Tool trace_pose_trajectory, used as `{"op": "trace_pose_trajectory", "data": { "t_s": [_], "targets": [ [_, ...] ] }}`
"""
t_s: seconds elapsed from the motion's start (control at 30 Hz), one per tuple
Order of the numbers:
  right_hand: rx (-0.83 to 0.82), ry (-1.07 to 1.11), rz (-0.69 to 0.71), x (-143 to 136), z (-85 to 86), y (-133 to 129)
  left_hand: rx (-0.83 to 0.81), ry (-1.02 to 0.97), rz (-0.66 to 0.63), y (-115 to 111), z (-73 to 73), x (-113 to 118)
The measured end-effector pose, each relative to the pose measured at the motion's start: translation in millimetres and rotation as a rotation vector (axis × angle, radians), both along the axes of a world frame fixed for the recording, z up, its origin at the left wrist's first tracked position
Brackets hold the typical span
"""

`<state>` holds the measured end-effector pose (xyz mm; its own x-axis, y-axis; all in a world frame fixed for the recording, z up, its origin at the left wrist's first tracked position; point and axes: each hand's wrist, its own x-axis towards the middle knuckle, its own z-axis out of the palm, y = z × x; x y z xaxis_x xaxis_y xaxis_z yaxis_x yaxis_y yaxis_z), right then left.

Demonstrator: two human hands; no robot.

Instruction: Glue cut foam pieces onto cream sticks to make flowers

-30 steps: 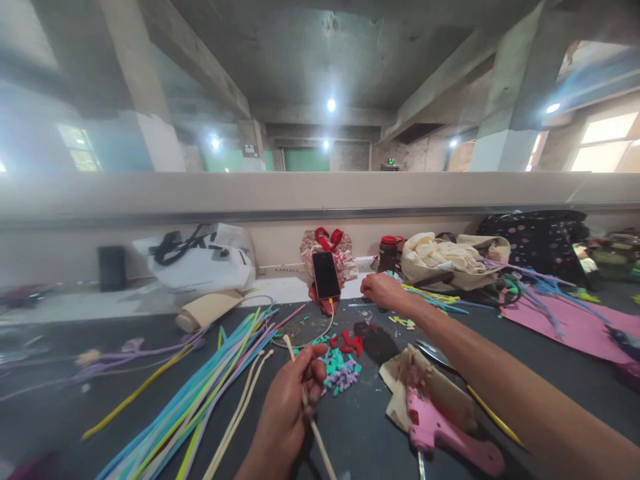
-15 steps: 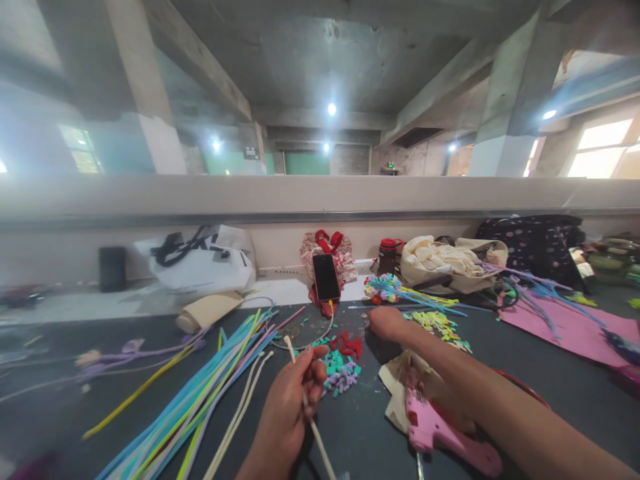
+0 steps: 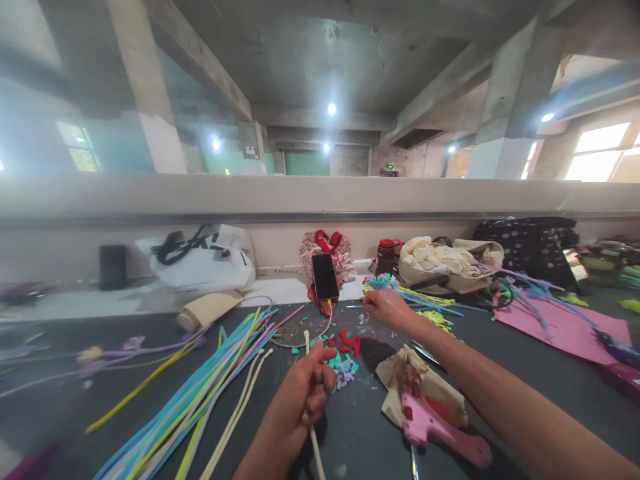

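Note:
My left hand (image 3: 300, 393) is closed around a cream cord-like stem (image 3: 317, 450), whose tip sticks up past my fingers. My right hand (image 3: 386, 309) reaches across the table with its fingers pinched together. What they hold, if anything, is hidden. Just behind it lies a bunch of small pastel flowers (image 3: 381, 281) on blue and yellow stems. Between my hands are piles of small red pieces (image 3: 349, 343) and teal and lilac pieces (image 3: 345, 371). Pale yellow pieces (image 3: 436, 321) lie partly behind my right forearm.
A pink glue gun (image 3: 440, 430) rests on crumpled brown paper (image 3: 391, 377) below my right forearm. Long coloured stems (image 3: 200, 383) spread over the left side. A phone (image 3: 325, 277) with a cable leans against a patterned bag. Pink sheet (image 3: 565, 327) lies at right.
My right hand has moved slightly up and away, toward the flower bunch. My left hand has shifted a little to the right, still gripping the cream stem, which now points more upright.

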<state>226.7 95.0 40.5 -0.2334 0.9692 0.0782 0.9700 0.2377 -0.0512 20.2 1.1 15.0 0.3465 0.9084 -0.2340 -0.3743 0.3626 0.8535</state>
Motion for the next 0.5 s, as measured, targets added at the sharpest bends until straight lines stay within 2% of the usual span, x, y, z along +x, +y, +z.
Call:
{"op": "trace_pose_trajectory", "data": {
  "t_s": [0.1,0.27,0.37,0.5],
  "targets": [
    [0.014,0.027,-0.027,1.7,-3.3,-8.0,-0.062,-0.069,-0.056,3.2,-2.9,-1.5],
    [0.074,0.107,-0.040,16.2,2.3,-38.2,-0.016,-0.037,-0.029,7.0,-9.8,-3.0],
    [0.087,0.151,-0.057,35.2,2.1,-74.1,0.044,0.019,-0.045,4.2,-8.4,-1.6],
    [0.041,0.185,-0.113,54.5,-17.2,-134.0,0.086,0.020,-0.030,-0.3,-3.6,0.9]
  ]
}}
